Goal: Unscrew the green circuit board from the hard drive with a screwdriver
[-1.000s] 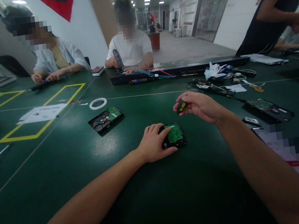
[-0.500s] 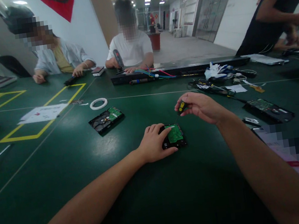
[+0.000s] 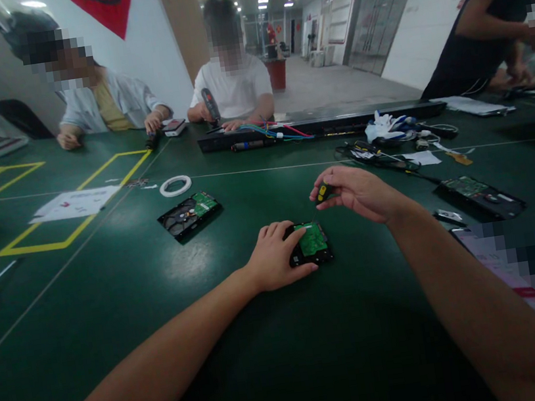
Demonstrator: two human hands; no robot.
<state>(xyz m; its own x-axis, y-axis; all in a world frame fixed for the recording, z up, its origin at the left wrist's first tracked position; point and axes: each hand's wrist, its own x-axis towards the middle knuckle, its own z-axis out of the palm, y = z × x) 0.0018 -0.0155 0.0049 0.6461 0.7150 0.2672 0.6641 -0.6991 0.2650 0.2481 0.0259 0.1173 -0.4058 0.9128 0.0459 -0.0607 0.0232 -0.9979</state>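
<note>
A hard drive (image 3: 313,240) lies flat on the green table with its green circuit board facing up. My left hand (image 3: 278,255) is closed on it from the left, index finger over the board and thumb along the near edge. In my right hand (image 3: 353,194) is a small black-and-yellow screwdriver (image 3: 323,192), pinched by its handle above the drive's far side. The thin shaft points down at the board's far edge; whether its tip touches a screw is too small to tell.
Another hard drive (image 3: 191,216) and a white tape roll (image 3: 176,186) lie to the left. On the right are a third drive (image 3: 479,197), a clipboard (image 3: 500,267), cables and white gloves (image 3: 389,125). A long black housing (image 3: 317,128) with wires lies opposite, before a seated person (image 3: 234,85).
My left hand and the drive hold still. The screwdriver has barely shifted in my right hand. Across the table, a seated person's hand has moved right with a dark tool.
</note>
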